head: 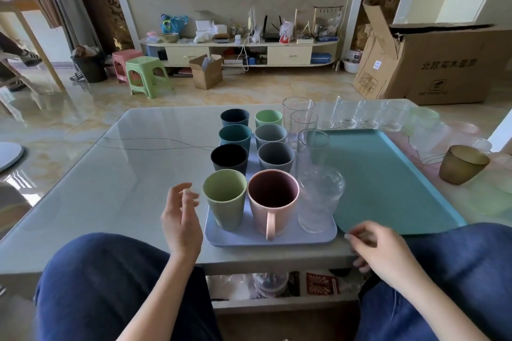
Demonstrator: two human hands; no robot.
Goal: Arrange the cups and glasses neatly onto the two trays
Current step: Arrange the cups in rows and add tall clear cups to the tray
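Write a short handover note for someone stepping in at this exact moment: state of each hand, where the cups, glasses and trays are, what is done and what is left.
Left hand: open, empty, beside the green cup.
Right hand: empty, fingers loosely curled near the teal tray's near corner.
Done: the lavender tray is full, with two columns of coloured cups, the pink mug in front, and a column of clear glasses on its right.
Left: the teal tray is bare. A row of clear glasses stands on the table behind it, and an amber glass to its right. Move these onto the teal tray.
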